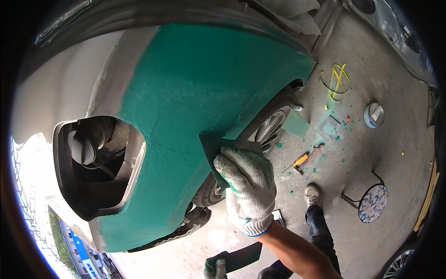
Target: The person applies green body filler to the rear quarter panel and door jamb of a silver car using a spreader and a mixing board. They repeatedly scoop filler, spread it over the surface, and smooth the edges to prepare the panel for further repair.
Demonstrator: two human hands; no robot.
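Note:
My right hand [248,188], in a white knitted glove stained green, grips a thin dark putty spreader [207,148]. The spreader lies up against the lower edge of a car body panel [186,93] coated in green filler, just above the wheel arch. At the bottom edge my left hand [214,266], gloved too and partly cut off, holds a dark rectangular plate [244,255] out to the right. Faint ridges and streaks mark the green coat. Behind the right hand, the wheel [270,128] is partly covered.
An open lamp recess [100,167] borders the green area. On the concrete floor are a green sheet [296,124], yellow strapping [338,86], a round tin [374,115], a hammer [299,169], green crumbs and a round stool [373,203]. A second car's wheel [399,264] shows lower right.

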